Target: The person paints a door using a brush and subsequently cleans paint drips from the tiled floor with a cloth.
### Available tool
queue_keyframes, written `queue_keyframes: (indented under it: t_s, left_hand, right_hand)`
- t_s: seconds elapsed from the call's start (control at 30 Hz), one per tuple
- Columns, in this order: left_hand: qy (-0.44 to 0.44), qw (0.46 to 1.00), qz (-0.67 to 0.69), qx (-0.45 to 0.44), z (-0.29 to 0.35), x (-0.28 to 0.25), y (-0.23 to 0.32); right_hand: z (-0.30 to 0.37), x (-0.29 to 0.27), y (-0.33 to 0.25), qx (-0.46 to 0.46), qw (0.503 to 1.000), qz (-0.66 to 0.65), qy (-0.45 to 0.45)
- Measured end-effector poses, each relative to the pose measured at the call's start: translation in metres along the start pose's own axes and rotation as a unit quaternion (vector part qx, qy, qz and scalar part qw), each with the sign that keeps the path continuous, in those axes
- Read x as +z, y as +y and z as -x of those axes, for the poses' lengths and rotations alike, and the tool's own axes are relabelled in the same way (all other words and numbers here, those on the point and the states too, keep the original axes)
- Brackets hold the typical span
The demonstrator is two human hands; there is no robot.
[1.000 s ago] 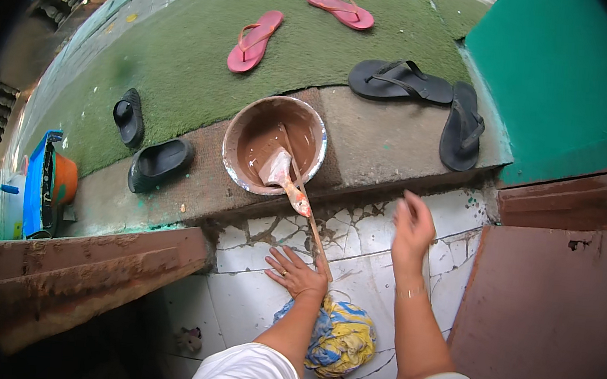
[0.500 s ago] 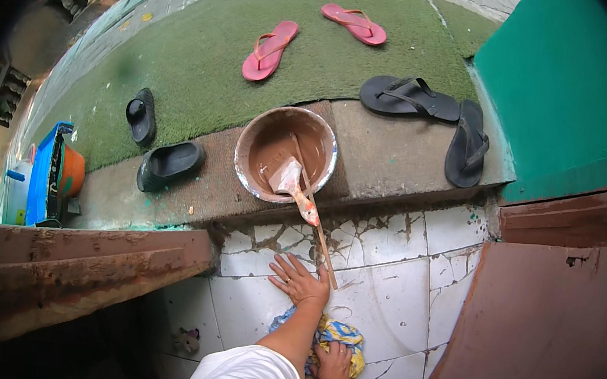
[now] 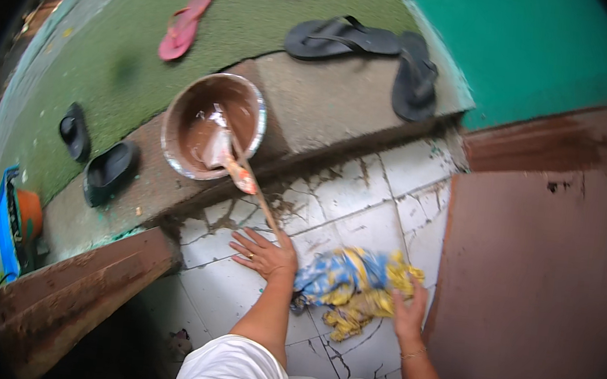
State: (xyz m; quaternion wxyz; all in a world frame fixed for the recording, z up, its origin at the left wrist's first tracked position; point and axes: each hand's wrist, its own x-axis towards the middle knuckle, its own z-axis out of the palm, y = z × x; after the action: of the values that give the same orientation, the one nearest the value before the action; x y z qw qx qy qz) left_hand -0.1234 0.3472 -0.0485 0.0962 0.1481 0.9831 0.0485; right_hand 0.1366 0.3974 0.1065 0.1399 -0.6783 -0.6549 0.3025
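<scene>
My left hand [image 3: 265, 254] rests flat on the cracked white tile floor [image 3: 215, 295], its fingers spread, a ring on one of them. Beside its thumb lies the end of a thin wooden stick [image 3: 263, 206] that leans out of a round bucket [image 3: 257, 122]. A crumpled blue and yellow cloth [image 3: 345, 274] is spread over the tiles to the right of that hand. My right hand [image 3: 409, 310] grips the cloth's right end, slightly smeared by motion. Inside the bucket is brown paint or liquid, with a paintbrush [image 3: 242, 178] lying across its near rim.
Black flip-flops [image 3: 417, 76] and dark slip-on shoes [image 3: 110, 173] stand around the concrete step [image 3: 343, 94]. Pink flip-flops [image 3: 185, 27] lie on green turf. A brown door [image 3: 522, 286] is at the right, a wooden board [image 3: 87, 278] at the left, an orange pot [image 3: 29, 212] beyond it.
My right hand has moved right and forward, drawing the bunched cloth out wide across the tiles. My left hand stays flat beside the stick. The whole view has shifted and tilted.
</scene>
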Motion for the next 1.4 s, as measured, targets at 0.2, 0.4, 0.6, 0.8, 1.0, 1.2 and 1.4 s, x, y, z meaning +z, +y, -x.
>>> queue_keyframes:
  t_s: [0.2,0.4,0.6,0.8,1.0,1.2,1.4]
  left_hand:
    - [-0.004,0.999,-0.039,-0.006,0.0,-0.001,0.007]
    - [0.005,0.997,-0.072,-0.018,-0.002,0.007,-0.004]
    - [0.015,0.998,-0.065,-0.011,-0.002,0.01,-0.003]
    - [0.006,0.998,-0.053,-0.015,-0.002,0.004,0.006]
    - [0.002,0.999,-0.041,-0.009,-0.002,0.002,0.001]
    - [0.058,0.997,-0.044,0.031,0.001,0.014,-0.007]
    - [0.056,0.996,-0.069,0.013,0.002,0.021,0.001]
  right_hand:
    - [-0.008,0.034,0.042,0.097,0.99,0.045,-0.089]
    - [-0.115,-0.003,-0.041,-0.046,0.923,-0.318,0.211]
    - [-0.244,0.024,-0.067,-0.122,0.902,-0.248,0.331]
    - [-0.327,0.077,-0.039,-0.212,0.95,0.097,0.208]
    - [-0.353,0.101,-0.005,-0.077,0.969,0.168,0.166]
    - [-0.375,0.104,0.002,-0.114,0.968,0.114,0.195]
    - [-0.34,0.12,0.01,-0.232,0.948,0.104,0.189]
